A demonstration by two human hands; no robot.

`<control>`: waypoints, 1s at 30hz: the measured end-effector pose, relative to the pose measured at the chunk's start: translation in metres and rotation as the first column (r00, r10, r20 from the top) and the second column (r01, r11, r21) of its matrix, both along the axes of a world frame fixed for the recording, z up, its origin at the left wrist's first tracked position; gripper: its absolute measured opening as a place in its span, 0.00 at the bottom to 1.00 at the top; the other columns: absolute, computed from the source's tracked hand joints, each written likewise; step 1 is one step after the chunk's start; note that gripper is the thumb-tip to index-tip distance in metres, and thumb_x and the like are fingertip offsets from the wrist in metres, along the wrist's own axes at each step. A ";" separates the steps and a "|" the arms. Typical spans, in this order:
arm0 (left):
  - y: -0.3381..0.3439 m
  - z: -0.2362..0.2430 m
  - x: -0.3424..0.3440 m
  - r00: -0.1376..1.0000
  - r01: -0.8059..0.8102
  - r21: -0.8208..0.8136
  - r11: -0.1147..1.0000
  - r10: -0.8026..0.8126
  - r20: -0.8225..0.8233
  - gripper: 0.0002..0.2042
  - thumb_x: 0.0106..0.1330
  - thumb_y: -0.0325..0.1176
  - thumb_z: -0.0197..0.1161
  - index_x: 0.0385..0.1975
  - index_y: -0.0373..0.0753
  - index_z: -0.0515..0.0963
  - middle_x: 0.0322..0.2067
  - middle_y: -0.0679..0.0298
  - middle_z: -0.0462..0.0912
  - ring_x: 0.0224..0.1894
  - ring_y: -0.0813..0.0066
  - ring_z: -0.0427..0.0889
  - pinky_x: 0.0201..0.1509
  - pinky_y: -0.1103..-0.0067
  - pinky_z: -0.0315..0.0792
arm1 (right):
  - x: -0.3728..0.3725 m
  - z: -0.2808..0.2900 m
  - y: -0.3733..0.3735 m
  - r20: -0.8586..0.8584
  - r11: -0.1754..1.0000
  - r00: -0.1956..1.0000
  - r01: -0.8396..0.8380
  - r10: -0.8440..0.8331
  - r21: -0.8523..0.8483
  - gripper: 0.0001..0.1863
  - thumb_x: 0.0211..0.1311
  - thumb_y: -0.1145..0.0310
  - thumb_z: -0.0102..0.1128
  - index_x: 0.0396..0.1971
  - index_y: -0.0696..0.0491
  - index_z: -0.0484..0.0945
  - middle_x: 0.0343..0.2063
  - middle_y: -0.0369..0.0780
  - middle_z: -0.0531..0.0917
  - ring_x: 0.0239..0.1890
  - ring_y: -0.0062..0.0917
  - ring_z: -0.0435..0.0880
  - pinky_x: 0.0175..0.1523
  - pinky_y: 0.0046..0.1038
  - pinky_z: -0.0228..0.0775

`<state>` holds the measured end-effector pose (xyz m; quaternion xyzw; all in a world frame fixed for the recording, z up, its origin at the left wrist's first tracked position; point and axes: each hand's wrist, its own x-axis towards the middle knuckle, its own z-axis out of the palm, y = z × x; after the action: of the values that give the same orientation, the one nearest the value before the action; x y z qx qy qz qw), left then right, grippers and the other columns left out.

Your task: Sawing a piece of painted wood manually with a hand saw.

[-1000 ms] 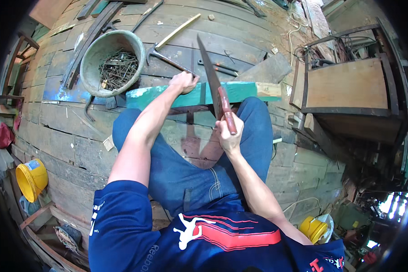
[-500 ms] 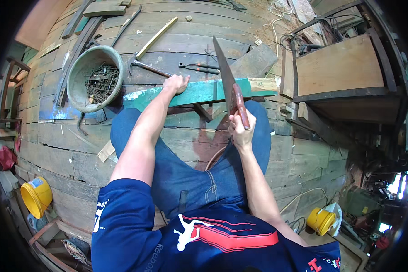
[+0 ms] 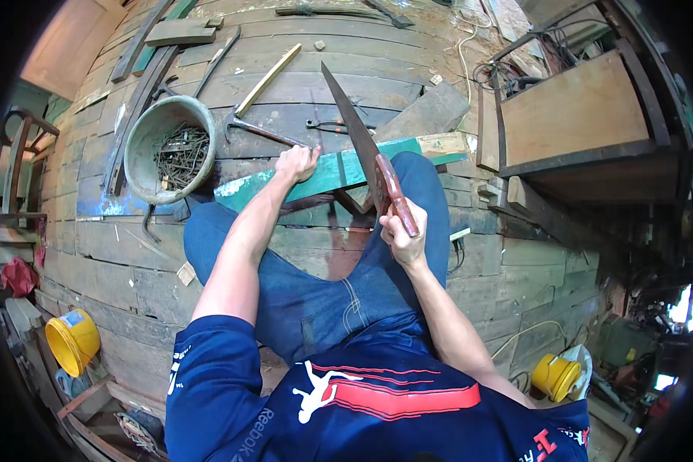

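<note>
A handsaw point(image 3: 353, 123) with a reddish-brown handle is in my right hand point(image 3: 404, 232). Its fingers wrap the grip, and the blade points up and to the left across a green-painted board point(image 3: 343, 169). The board lies crosswise in front of my knees, with bare wood at its right end. On its left part my left hand point(image 3: 297, 162) presses down, fingers curled over the edge. A claw hammer point(image 3: 266, 133) lies beyond, its handle end close to my left fingers. Pincers point(image 3: 337, 125) rest on the floor, partly behind the blade.
A grey bucket point(image 3: 133, 154) of rusty nails point(image 3: 183, 156) stands left of the board. Farther off lie a wooden stick point(image 3: 269, 79) and dark planks point(image 3: 142, 100). A wooden cabinet point(image 3: 574, 115) is at the right. Yellow buckets point(image 3: 77, 343) stand at both sides.
The handsaw has swung left and come slightly nearer to me with my right hand. My left hand stays on the board, which appears slightly more tilted in view.
</note>
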<state>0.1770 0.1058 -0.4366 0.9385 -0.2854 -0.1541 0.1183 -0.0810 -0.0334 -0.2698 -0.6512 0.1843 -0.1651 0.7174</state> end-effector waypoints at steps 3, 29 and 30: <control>-0.007 0.013 -0.001 0.999 -0.033 -0.037 0.999 0.034 0.017 0.29 0.72 0.56 0.39 0.32 0.38 0.83 0.35 0.42 0.82 0.40 0.42 0.82 0.48 0.56 0.75 | 0.009 -0.009 0.001 -0.027 0.999 0.999 0.030 -0.030 0.017 0.08 0.49 0.77 0.57 0.16 0.57 0.68 0.11 0.33 0.69 0.12 0.14 0.67 0.18 0.22 0.57; -0.011 0.021 0.015 0.978 -0.095 0.082 0.992 0.108 -0.179 0.30 0.71 0.59 0.38 0.43 0.40 0.82 0.46 0.43 0.80 0.49 0.40 0.78 0.56 0.57 0.73 | 0.024 -0.040 0.001 -0.133 0.982 0.984 0.095 -0.117 -0.161 0.07 0.44 0.74 0.58 0.16 0.61 0.73 0.12 0.40 0.73 0.17 0.25 0.72 0.27 0.29 0.64; -0.009 0.018 0.017 0.978 -0.095 0.084 0.992 0.108 -0.176 0.30 0.71 0.59 0.38 0.43 0.40 0.82 0.46 0.43 0.80 0.49 0.40 0.78 0.56 0.57 0.73 | 0.025 -0.041 0.003 -0.169 0.990 0.981 0.076 -0.095 -0.116 0.06 0.44 0.74 0.58 0.17 0.61 0.73 0.12 0.40 0.73 0.17 0.24 0.72 0.27 0.29 0.64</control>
<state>0.1941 0.0963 -0.4183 0.9379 -0.2192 -0.2426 0.1161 -0.0565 -0.0305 -0.3112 -0.6927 0.2647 -0.1480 0.6543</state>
